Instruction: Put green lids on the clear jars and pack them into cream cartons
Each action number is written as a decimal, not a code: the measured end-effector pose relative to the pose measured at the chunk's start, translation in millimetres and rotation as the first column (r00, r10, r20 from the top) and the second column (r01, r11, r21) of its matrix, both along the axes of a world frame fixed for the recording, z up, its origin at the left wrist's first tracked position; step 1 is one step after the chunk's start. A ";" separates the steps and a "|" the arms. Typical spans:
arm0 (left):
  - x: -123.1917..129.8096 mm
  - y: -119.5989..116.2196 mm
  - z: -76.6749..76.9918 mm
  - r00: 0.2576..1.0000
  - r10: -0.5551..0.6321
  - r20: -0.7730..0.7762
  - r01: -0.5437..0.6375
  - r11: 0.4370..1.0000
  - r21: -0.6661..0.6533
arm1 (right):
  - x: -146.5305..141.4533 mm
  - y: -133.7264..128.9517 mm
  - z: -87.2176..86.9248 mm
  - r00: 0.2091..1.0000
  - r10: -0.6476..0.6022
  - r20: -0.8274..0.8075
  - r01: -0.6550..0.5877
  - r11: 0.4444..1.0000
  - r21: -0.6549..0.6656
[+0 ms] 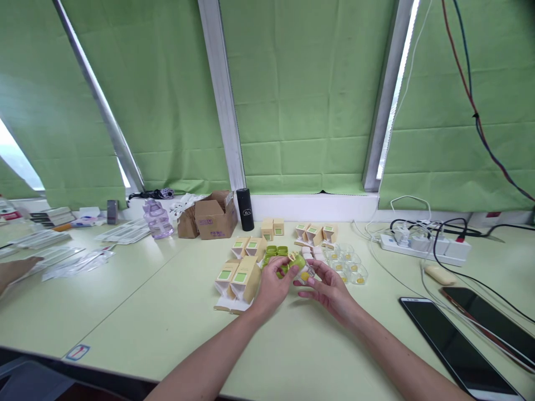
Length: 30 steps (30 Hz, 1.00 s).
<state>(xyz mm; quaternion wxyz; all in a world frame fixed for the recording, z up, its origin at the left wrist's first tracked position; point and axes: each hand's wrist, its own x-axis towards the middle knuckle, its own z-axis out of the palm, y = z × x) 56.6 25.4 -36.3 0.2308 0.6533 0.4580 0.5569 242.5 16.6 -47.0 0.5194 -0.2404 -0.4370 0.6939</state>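
Observation:
My left hand [276, 284] is closed on a small green lid [297, 260] that has a pale cord loop on top. Fingers of my right hand [330, 288] grip a clear container [306, 274] with something yellow inside, and lid and container meet between both hands. Just behind them stand green cups or caps [276, 250] in a cluster. To the right lie several clear containers [350, 262] with yellow bits inside, next to small white pieces [313, 253]. Beige cartons [247, 278] with green labels and open flaps stand left of my left hand.
Further back are more small cartons [315, 234], a brown cardboard box [215, 216], a black bottle [245, 209] and a purple bottle [157, 219]. A power strip [426, 248], cables, a tablet [455, 345] and a phone [493, 317] occupy the right. Another person's hand [19, 270] rests at far left.

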 end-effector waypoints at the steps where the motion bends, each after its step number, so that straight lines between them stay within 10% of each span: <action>1: 0.0 -0.1 0.3 1.000 -0.001 0.000 0.001 1.000 0.003 | 0.3 0.3 -0.9 1.000 -0.005 0.015 0.004 1.000 0.001; 30: -3.2 -0.9 0.9 0.995 -0.098 -0.027 0.098 0.995 0.019 | -3.7 8.2 -15.0 0.959 -0.203 0.198 0.146 0.951 0.272</action>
